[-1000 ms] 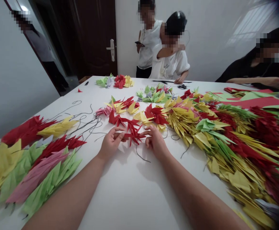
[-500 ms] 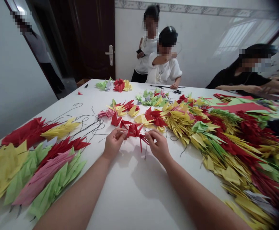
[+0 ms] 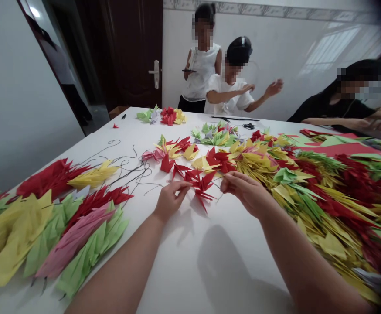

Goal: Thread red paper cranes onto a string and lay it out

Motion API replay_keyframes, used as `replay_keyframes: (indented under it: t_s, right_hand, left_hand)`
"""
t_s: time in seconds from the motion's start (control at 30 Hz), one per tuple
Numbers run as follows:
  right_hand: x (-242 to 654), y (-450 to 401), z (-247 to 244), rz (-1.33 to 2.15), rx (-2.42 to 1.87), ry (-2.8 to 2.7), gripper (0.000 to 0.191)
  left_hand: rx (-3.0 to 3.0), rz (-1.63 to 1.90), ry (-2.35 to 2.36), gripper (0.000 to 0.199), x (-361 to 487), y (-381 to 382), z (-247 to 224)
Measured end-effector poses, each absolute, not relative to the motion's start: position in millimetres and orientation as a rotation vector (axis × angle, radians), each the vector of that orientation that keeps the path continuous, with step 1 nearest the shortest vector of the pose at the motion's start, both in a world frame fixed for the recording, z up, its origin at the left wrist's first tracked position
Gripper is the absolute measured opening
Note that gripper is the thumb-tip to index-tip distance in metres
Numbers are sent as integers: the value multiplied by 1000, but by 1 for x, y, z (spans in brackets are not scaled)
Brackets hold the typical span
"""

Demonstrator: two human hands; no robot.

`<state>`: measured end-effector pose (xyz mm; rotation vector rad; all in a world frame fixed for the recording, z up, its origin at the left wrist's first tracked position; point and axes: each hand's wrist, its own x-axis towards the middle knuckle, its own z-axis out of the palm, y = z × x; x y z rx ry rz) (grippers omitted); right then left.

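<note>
My left hand [image 3: 172, 198] is closed in a pinch at the left edge of some red folded paper cranes [image 3: 203, 186], held just above the white table. A thin dark string [image 3: 217, 186] runs from the cranes toward my right hand [image 3: 246, 191], whose thumb and fingertips are pinched together on it. The right fingers are apart from the red paper. Beyond my hands lie loose red and yellow cranes [image 3: 219, 159] and a pink one [image 3: 154, 155].
Strung bunches of green, pink, red and yellow paper [image 3: 74, 237] lie at left, near loose black strings [image 3: 133, 168]. A large heap of paper cranes [image 3: 308, 205] covers the right side. Three people are by the table, one standing [image 3: 201, 65]; another figure is at far left.
My right hand has drawn away to the right from the red cranes, pulling the string. My left hand shifted slightly right and down. The seated person in white raised an arm.
</note>
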<state>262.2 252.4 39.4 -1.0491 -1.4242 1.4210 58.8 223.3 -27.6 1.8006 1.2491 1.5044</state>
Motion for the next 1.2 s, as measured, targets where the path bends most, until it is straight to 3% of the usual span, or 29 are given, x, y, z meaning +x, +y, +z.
replay_keyframes:
  t_s: [0.2, 0.4, 0.57, 0.7, 0.93, 1.1, 1.2]
  right_hand:
    - [276, 249, 63, 1437, -1068, -1391, 35]
    - [298, 247, 81, 1335, -1046, -1224, 29]
    - [297, 245, 109, 1255, -947, -1265, 20]
    - [274, 247, 147, 1180, -965, -1425, 16]
    - [230, 255, 204, 1019, -796, -1645, 19]
    - [210, 254, 224, 847, -651, -1766, 20]
    - [204, 251, 230, 760, -621, -1773, 35]
  left_hand:
    - [1795, 1444, 1100, 43, 60, 223, -28]
    - [1355, 1820, 1677, 23, 49, 241, -39]
    - [1403, 1803, 1797, 34, 46, 249, -47]
    - [1684, 1581, 1688, 48, 51, 241, -42]
    - [2017, 1015, 1470, 95, 58, 224, -31]
    - [1904, 1073, 1443, 90, 60, 225, -31]
    - [1725, 1221, 1337, 67, 60, 225, -30]
